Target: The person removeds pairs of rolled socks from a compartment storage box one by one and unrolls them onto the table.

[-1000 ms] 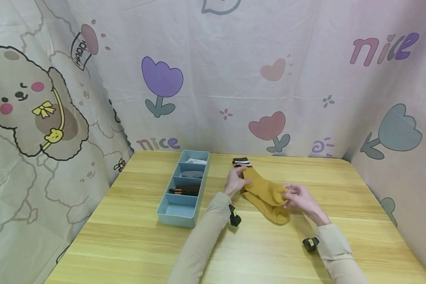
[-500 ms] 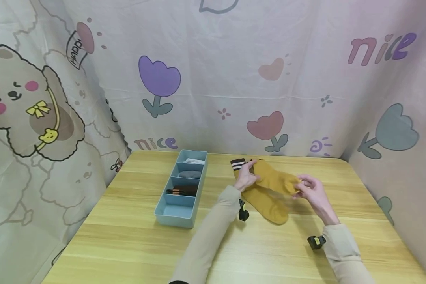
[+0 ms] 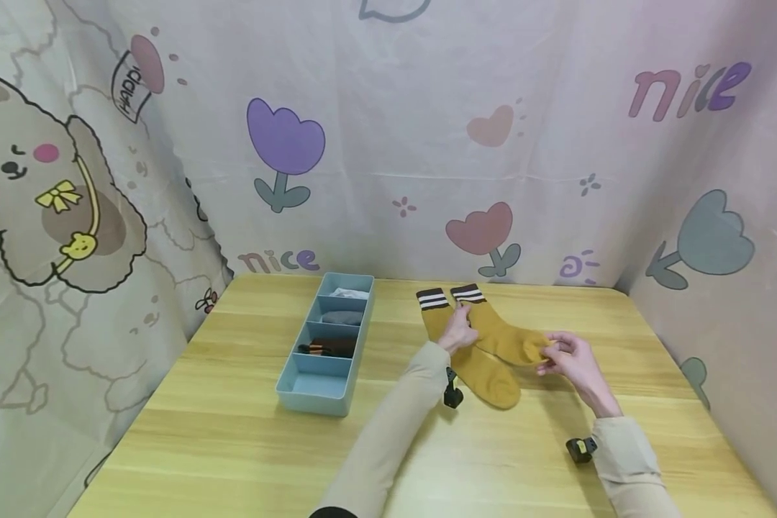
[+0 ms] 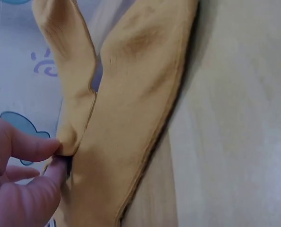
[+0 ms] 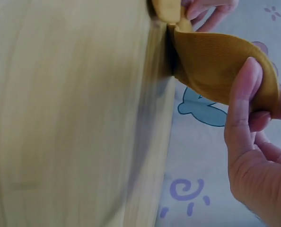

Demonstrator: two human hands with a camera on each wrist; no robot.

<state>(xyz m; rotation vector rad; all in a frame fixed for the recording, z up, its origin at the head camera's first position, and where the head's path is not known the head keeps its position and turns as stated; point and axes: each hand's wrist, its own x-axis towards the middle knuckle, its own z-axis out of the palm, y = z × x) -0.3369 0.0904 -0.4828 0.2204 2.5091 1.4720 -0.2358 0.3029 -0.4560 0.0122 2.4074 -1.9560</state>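
Observation:
Two mustard-yellow socks with dark, white-striped cuffs are on the wooden table. The left sock lies flat, its toe pointing toward the front right. The right sock angles away from it, with its toe end raised off the table. My left hand pinches the edge of the right sock below its cuff, between thumb and finger, as the left wrist view shows. At the toe, my right hand pinches the fabric; in the right wrist view the thumb presses on the sock.
Left of the socks stands a light blue divided box. Its compartments hold a white item, a grey item and a dark brown item; the front one shows its bare bottom. A printed curtain hangs behind the table.
The right sock has been drawn off the left one and spread to the right, so both striped cuffs now show side by side. Both hands have moved rightward with it.

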